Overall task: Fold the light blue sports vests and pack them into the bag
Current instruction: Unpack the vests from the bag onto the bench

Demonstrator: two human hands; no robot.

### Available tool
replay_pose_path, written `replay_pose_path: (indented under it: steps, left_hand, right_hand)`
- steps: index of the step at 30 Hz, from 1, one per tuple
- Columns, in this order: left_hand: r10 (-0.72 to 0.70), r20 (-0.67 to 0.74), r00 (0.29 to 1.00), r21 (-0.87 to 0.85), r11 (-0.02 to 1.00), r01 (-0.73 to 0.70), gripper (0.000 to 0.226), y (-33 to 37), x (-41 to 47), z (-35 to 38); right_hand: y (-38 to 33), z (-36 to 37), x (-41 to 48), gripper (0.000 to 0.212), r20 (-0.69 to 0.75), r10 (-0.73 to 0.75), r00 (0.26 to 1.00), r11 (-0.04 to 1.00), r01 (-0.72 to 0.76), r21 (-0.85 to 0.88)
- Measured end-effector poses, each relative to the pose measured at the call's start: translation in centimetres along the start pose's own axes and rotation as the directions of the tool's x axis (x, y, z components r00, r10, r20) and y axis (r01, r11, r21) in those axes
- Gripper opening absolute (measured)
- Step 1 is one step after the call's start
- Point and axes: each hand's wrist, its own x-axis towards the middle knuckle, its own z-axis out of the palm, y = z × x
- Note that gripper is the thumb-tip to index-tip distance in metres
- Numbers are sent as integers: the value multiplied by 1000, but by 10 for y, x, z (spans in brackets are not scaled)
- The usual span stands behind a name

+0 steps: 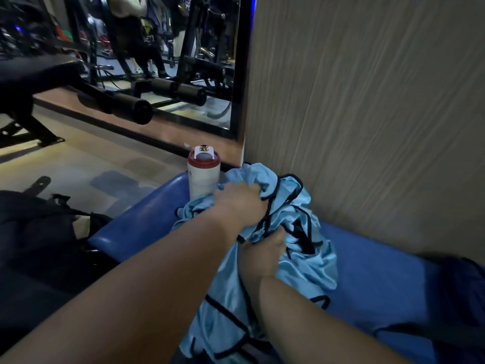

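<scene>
The shiny light blue sports vests (309, 271), edged in black binding, lie crumpled in one unfolded heap on the blue padded bench (380, 279), centre-right. The soft black bag (39, 232) slumps at the near left, beside it.

Two hands, left hand (238, 203) and right hand (262, 253). One white red-lidded plastic bottle (203, 177) at twelve o'clock, one black fabric bag (39, 232) at nine. Bunched light blue black-trimmed satin vests (301, 271): count unclear.
</scene>
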Motion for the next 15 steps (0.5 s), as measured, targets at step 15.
replay_pose_path:
  steps: [15]
  left_hand:
    - [215,-269,939,36,976,-213,67,-33,-26,42]
  right_hand:
    - [-29,-60,38,48,52,-657,752,674,618,-405]
